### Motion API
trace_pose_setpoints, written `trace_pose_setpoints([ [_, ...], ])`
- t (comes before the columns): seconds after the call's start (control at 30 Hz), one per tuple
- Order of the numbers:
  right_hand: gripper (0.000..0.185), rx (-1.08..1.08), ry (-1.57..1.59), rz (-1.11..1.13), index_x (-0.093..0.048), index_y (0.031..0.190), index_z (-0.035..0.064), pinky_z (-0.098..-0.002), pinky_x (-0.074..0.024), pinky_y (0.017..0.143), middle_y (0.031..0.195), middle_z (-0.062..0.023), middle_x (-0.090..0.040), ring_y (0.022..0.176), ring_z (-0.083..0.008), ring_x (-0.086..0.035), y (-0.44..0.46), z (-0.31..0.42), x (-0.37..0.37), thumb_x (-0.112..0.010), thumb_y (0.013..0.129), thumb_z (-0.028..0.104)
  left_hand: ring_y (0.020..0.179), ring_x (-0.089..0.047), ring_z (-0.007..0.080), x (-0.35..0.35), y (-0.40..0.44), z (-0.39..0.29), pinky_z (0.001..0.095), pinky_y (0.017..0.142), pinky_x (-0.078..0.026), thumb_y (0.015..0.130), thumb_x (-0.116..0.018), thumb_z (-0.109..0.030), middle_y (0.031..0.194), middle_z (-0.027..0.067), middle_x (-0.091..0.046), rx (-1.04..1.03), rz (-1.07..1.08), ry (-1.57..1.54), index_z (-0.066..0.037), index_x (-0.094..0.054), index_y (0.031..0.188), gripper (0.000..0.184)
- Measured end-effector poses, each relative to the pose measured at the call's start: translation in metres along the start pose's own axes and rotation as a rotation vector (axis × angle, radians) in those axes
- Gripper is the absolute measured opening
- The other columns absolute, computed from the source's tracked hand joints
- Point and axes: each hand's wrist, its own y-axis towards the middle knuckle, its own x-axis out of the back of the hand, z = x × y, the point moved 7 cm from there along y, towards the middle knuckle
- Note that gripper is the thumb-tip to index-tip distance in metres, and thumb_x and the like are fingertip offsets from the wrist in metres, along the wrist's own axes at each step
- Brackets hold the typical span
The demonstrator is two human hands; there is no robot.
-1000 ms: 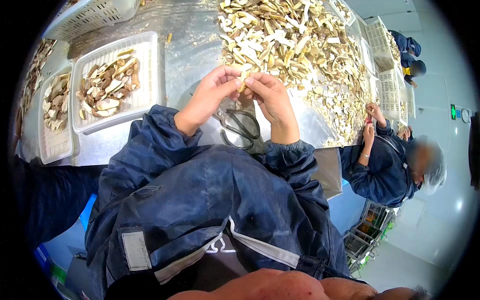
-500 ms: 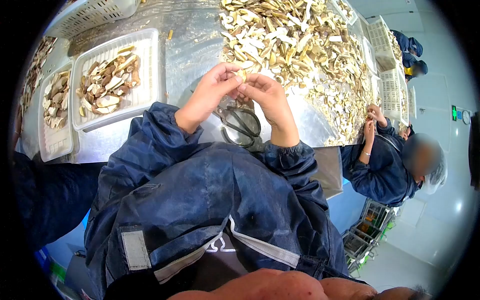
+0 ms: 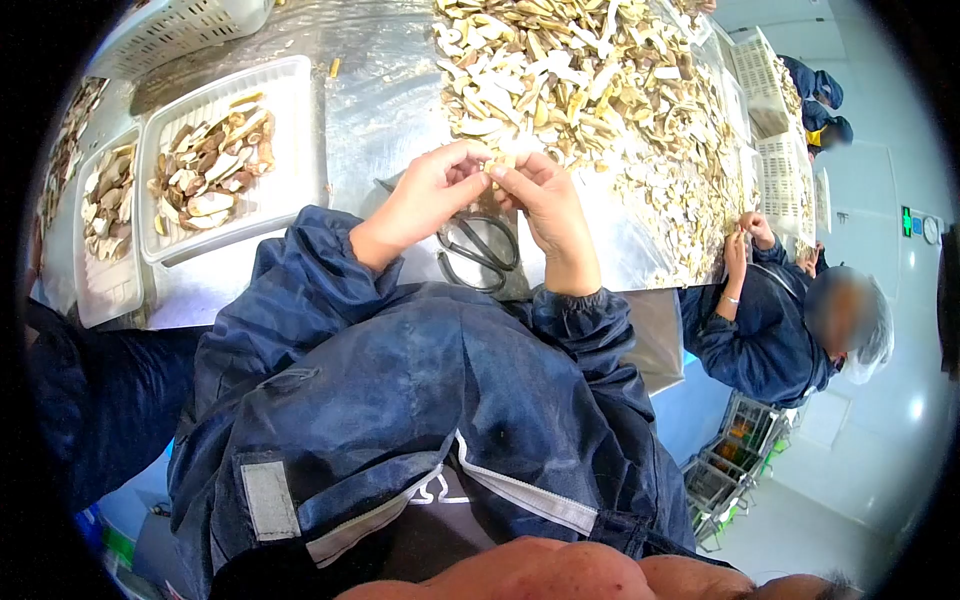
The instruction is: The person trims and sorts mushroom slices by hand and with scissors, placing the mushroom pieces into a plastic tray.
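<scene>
My left hand (image 3: 425,197) and my right hand (image 3: 552,208) meet above the metal table, thumbs and forefingers pinched together. Between the fingertips is a small pale slice of dried mushroom (image 3: 493,165), mostly covered by the fingers. Just below my hands lies a pair of scissors with black loop handles (image 3: 497,262), its blades hidden under them. Beyond my hands spreads a large heap of mushroom slices (image 3: 570,85), cream and brown.
To the left, a white tray (image 3: 318,150) holds mushroom slices, beside a narrower tray (image 3: 92,290) with more. A perforated basket (image 3: 180,35) stands at the far left. On the right, a co-worker (image 3: 765,320) handles pieces near white crates (image 3: 782,180).
My hands have shifted slightly and the fingertips have closed further over the mushroom slice, which shows less. The scissors and trays stay put.
</scene>
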Motion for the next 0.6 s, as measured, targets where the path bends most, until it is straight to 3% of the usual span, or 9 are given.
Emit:
trace_pose_setpoints([
  [0.2,0.012,-0.049,0.079,-0.013,-0.064,0.096,0.0038,-0.0193,-0.0435,0.061,0.077,-0.0001,-0.064,0.067,-0.0061,-0.057,-0.002,-0.010,0.008,-0.069,0.092,0.014,0.079,-0.059,0.0048,-0.003,-0.001,0.002,0.0210,0.068,-0.048,0.098,-0.062,-0.012,0.094,-0.0002,-0.064,0.044,0.052,-0.004,-0.001,-0.061,0.124,0.028],
  [0.3,0.013,0.013,-0.009,-0.062,-0.066,0.095,0.0025,-0.0248,-0.0470,0.064,0.080,-0.0039,-0.065,0.069,-0.0114,-0.059,-0.013,-0.004,0.026,-0.070,0.089,0.012,0.076,-0.058,0.0072,0.004,-0.001,0.001,0.0226,0.068,-0.048,0.099,-0.059,-0.014,0.091,0.0004,-0.062,0.078,-0.002,-0.037,-0.001,-0.060,0.123,0.028],
  [0.4,0.016,0.269,-0.803,-0.257,-0.068,0.097,0.0013,-0.0325,-0.0502,0.070,0.084,-0.0104,-0.066,0.072,-0.0221,-0.063,-0.030,0.015,0.056,-0.070,0.085,0.012,0.075,-0.057,0.0117,0.019,0.003,-0.002,0.0257,0.068,-0.047,0.101,-0.051,-0.019,0.090,0.0024,-0.059,0.088,-0.022,-0.353,-0.002,-0.058,0.123,0.029],
  [0.5,0.018,0.624,-1.218,-0.477,-0.069,0.098,0.0021,-0.0379,-0.0515,0.074,0.088,-0.0158,-0.065,0.077,-0.0322,-0.063,-0.040,0.054,0.049,-0.069,0.083,0.012,0.076,-0.055,0.0166,0.016,0.002,-0.004,0.0282,0.068,-0.045,0.102,-0.043,-0.023,0.090,0.0052,-0.058,0.121,-0.065,-0.595,-0.005,-0.055,0.120,0.028],
  [0.6,0.011,0.562,-0.861,-0.444,-0.071,0.090,0.0036,-0.0404,-0.0512,0.072,0.082,-0.0140,-0.064,0.078,-0.0325,-0.064,-0.008,0.062,0.028,-0.069,0.083,0.012,0.076,-0.055,0.0161,0.015,0.002,-0.005,0.0275,0.066,-0.044,0.103,-0.044,-0.022,0.090,0.0052,-0.058,0.146,-0.080,-0.614,-0.006,-0.055,0.118,0.025],
])
